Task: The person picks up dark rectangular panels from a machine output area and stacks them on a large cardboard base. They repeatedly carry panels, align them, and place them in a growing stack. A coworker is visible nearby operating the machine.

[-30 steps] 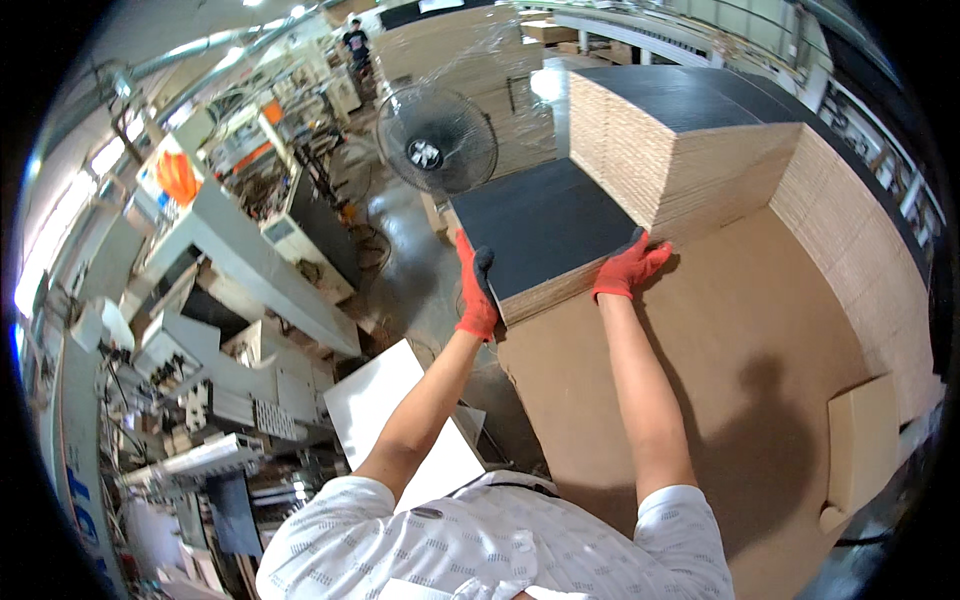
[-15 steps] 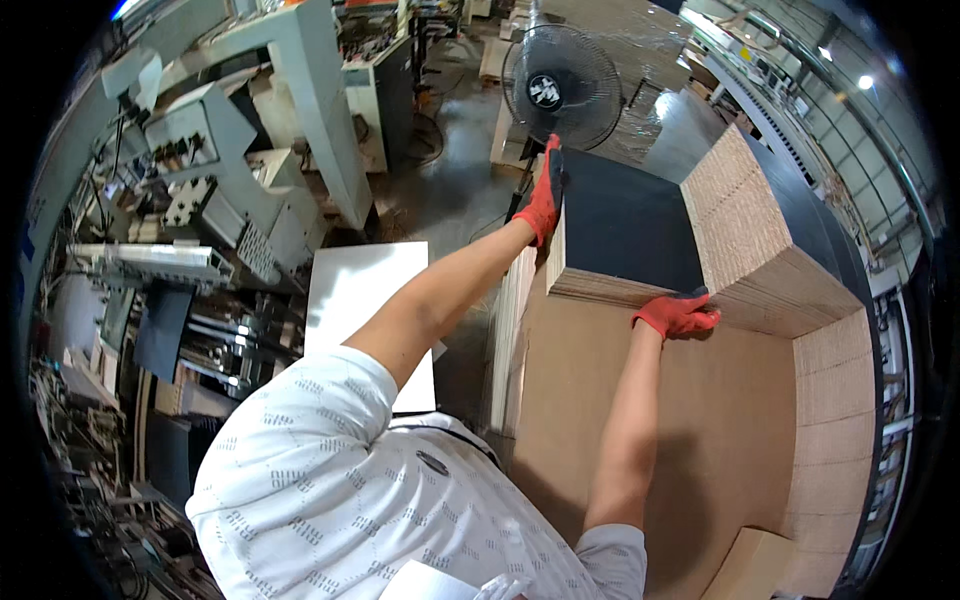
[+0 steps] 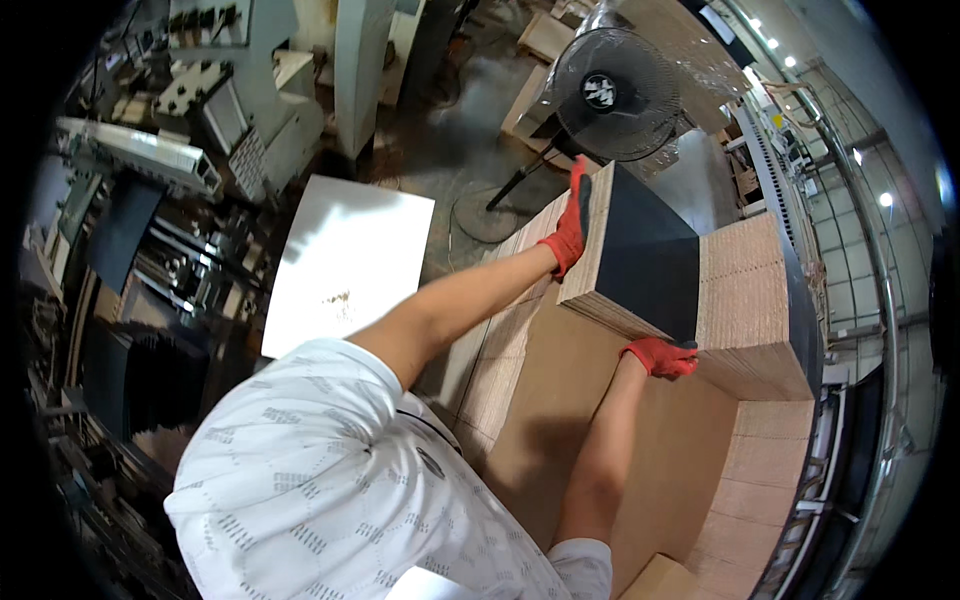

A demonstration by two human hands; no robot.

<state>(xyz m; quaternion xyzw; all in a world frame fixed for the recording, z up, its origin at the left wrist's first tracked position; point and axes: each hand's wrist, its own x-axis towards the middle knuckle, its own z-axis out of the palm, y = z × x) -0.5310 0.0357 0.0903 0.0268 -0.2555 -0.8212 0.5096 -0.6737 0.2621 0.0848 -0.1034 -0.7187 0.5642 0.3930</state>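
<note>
My left hand (image 3: 573,222), in a red glove with dark fingers, lies stretched out along the left side of a stack of black-topped boards (image 3: 648,255). Its fingers point away from me, flat against the layered brown edges. At the near side of the same stack is my right hand (image 3: 660,357), gloved alike, its fingers extended to the right along the board edges. Some of its fingertips are hard to make out. Beneath the stack spreads a brown sheet (image 3: 560,370).
A taller board stack (image 3: 745,290) adjoins on the right, with a row of stacked boards (image 3: 765,455) running toward me. Beyond stands a black pedestal fan (image 3: 615,95). On the left are a white panel (image 3: 350,255) and machinery (image 3: 200,260).
The whole view has turned and shifted, so the fan sits farther right and the white panel looks tilted. Both hands are still against the black-topped stack.
</note>
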